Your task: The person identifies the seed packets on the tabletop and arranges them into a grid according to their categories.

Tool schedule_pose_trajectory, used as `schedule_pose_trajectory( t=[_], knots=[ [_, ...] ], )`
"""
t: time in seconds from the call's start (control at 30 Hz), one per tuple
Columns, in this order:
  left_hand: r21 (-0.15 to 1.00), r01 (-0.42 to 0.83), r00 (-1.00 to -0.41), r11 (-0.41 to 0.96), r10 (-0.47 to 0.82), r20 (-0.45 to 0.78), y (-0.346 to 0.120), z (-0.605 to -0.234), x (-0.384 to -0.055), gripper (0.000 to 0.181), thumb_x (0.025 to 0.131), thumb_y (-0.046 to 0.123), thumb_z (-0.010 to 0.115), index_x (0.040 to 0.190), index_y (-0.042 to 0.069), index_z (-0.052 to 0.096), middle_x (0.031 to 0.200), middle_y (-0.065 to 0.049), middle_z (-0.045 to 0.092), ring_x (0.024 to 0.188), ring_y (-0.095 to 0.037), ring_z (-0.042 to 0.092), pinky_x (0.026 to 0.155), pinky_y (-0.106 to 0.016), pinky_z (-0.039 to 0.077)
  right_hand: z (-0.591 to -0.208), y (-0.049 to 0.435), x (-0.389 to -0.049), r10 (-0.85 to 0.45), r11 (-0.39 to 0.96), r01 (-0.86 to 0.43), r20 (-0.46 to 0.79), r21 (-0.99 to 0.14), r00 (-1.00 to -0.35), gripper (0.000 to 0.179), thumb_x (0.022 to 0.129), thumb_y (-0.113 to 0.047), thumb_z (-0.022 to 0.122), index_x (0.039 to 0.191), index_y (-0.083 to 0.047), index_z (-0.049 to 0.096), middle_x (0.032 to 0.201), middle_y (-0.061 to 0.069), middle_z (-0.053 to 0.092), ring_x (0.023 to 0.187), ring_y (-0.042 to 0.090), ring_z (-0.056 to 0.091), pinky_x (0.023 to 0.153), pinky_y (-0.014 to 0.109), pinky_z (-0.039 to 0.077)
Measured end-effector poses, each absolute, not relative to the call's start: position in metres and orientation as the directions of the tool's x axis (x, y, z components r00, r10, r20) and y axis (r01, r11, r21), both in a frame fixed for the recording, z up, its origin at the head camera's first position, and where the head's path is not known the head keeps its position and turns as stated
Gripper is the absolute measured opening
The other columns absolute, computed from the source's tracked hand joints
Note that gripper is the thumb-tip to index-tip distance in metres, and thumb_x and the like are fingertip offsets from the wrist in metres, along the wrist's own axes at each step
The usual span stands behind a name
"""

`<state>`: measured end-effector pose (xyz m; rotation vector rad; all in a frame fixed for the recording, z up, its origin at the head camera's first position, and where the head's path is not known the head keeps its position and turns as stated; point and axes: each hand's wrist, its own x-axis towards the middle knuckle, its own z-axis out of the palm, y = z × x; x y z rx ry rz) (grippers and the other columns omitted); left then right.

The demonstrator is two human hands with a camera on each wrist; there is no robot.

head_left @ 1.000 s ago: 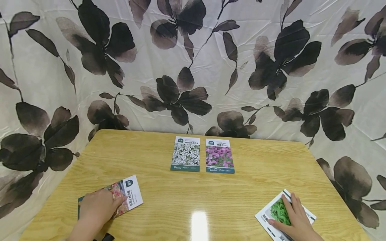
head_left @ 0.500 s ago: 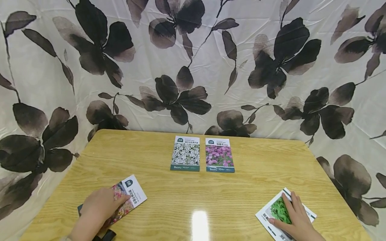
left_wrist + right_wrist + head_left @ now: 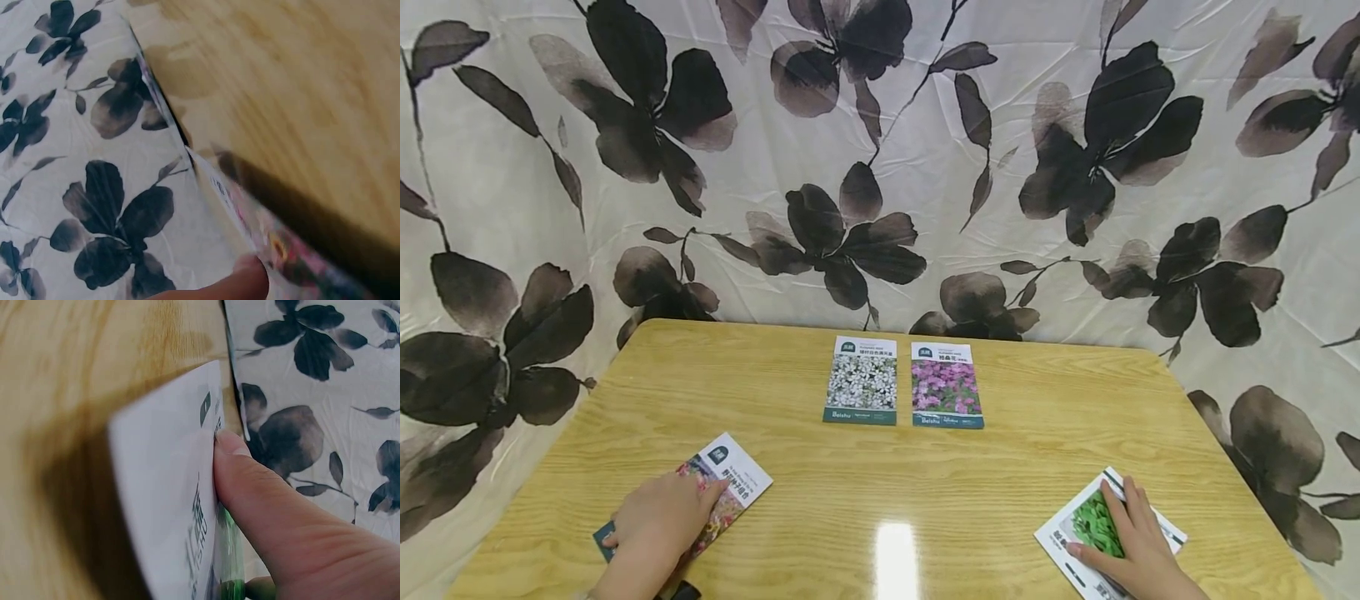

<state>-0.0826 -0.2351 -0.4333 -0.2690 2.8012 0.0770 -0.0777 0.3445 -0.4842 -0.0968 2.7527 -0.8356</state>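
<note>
At the left of the table, my left hand (image 3: 658,517) grips a seed packet (image 3: 741,475) with a colourful flower picture and a white top. Its thumb (image 3: 247,278) lies along the packet's face in the left wrist view, where the packet tilts and casts a dark shadow. On the right, my right hand (image 3: 1135,542) holds a white seed packet (image 3: 1067,533) with a green leaf picture (image 3: 1096,523). The thumb (image 3: 250,487) presses on that packet in the right wrist view, and the packet stands tilted over its shadow. The fingers' undersides are hidden.
Two more seed packets lie side by side near the far edge: one with white flowers (image 3: 861,382), one with pink-purple flowers (image 3: 946,386). The wooden table (image 3: 820,517) backs onto a floral cloth (image 3: 970,183). A black strap-like object (image 3: 687,591) shows by the left wrist.
My left hand and its packet have shifted slightly right, and the packet has turned so its white top points further up the table. My right hand and its packet have hardly moved.
</note>
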Motion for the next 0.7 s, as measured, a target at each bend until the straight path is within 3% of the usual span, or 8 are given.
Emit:
schedule_pose_trajectory(
  t=[0.07, 0.13, 0.2, 0.3, 0.4, 0.5, 0.57, 0.7],
  knots=[
    [0.042, -0.226, -0.927, 0.973, -0.201, -0.317, -0.238, -0.430, -0.080, 0.065, 0.101, 0.052, 0.047, 0.074, -0.002, 0.070, 0.067, -0.025, 0.061, 0.056, -0.037, 0.061, 0.049, -0.043, 0.052, -0.485, 0.344, -0.078, -0.137, 0.830, 0.015, -0.230, -0.558, -0.963, 0.105, 0.088, -0.045, 0.071, 0.155, 0.008, 0.010, 0.154, 0.041, -0.013, 0.136, 0.065, -0.013, 0.093, 0.085, 0.003],
    [0.077, -0.243, -0.930, 0.967, -0.210, -0.300, -0.243, -0.426, -0.076, 0.060, 0.102, 0.048, 0.048, 0.062, 0.005, 0.062, 0.058, -0.013, 0.054, 0.050, -0.026, 0.054, 0.045, -0.036, 0.044, -0.486, 0.345, -0.077, -0.140, 0.829, 0.013, -0.229, -0.560, -0.963, 0.105, 0.088, -0.045, 0.071, 0.155, 0.008, 0.010, 0.154, 0.041, -0.013, 0.135, 0.066, -0.012, 0.092, 0.085, 0.003],
    [0.107, -0.248, -0.935, 0.963, -0.209, -0.287, -0.249, -0.422, -0.072, 0.058, 0.102, 0.047, 0.049, 0.063, 0.005, 0.058, 0.056, -0.006, 0.049, 0.050, -0.021, 0.049, 0.045, -0.034, 0.037, -0.487, 0.346, -0.077, -0.143, 0.825, 0.011, -0.227, -0.565, -0.963, 0.105, 0.088, -0.045, 0.071, 0.155, 0.008, 0.010, 0.154, 0.041, -0.014, 0.135, 0.066, -0.013, 0.092, 0.085, 0.003],
    [0.123, -0.184, -0.957, 0.975, -0.150, -0.247, -0.262, -0.419, -0.070, 0.050, 0.100, 0.045, 0.055, 0.075, 0.003, 0.061, 0.060, -0.007, 0.052, 0.053, -0.023, 0.053, 0.046, -0.038, 0.041, -0.488, 0.347, -0.077, -0.146, 0.820, 0.013, -0.231, -0.572, -0.962, 0.105, 0.088, -0.045, 0.071, 0.156, 0.007, 0.009, 0.154, 0.040, -0.015, 0.135, 0.065, -0.014, 0.092, 0.085, 0.002],
    [0.126, -0.026, -0.984, 0.992, -0.003, -0.180, -0.277, -0.419, -0.069, 0.052, 0.092, 0.051, 0.064, 0.101, 0.000, 0.067, 0.087, -0.018, 0.064, 0.077, -0.038, 0.064, 0.059, -0.051, 0.051, -0.489, 0.348, -0.077, -0.146, 0.819, 0.015, -0.234, -0.574, -0.961, 0.105, 0.089, -0.044, 0.071, 0.156, 0.007, 0.008, 0.154, 0.040, -0.015, 0.136, 0.065, -0.015, 0.092, 0.085, 0.001],
    [0.190, 0.199, -0.970, 0.962, 0.220, -0.102, -0.294, -0.424, -0.068, 0.072, 0.079, 0.056, 0.072, 0.130, 0.006, 0.063, 0.129, -0.025, 0.057, 0.115, -0.052, 0.054, 0.079, -0.066, 0.048, -0.489, 0.348, -0.078, -0.142, 0.826, 0.017, -0.237, -0.563, -0.961, 0.106, 0.088, -0.045, 0.070, 0.156, 0.008, 0.008, 0.154, 0.041, -0.015, 0.136, 0.065, -0.014, 0.093, 0.085, 0.001],
    [0.255, 0.325, -0.935, 0.911, 0.350, -0.060, -0.304, -0.428, -0.068, 0.081, 0.073, 0.058, 0.074, 0.140, 0.015, 0.058, 0.150, -0.020, 0.043, 0.130, -0.056, 0.039, 0.088, -0.072, 0.042, -0.488, 0.347, -0.078, -0.141, 0.833, 0.015, -0.238, -0.553, -0.961, 0.105, 0.089, -0.045, 0.070, 0.156, 0.007, 0.008, 0.154, 0.041, -0.013, 0.135, 0.066, -0.013, 0.093, 0.085, 0.002],
    [0.423, 0.419, -0.860, 0.803, 0.500, -0.099, -0.318, -0.436, -0.071, 0.085, 0.072, 0.055, 0.075, 0.148, 0.026, 0.049, 0.161, -0.006, 0.028, 0.135, -0.057, 0.030, 0.092, -0.073, 0.038, -0.487, 0.346, -0.079, -0.145, 0.843, -0.004, -0.220, -0.537, -0.965, 0.105, 0.089, -0.045, 0.070, 0.155, 0.008, 0.009, 0.153, 0.042, -0.011, 0.135, 0.067, -0.010, 0.093, 0.085, 0.004]
  ],
)
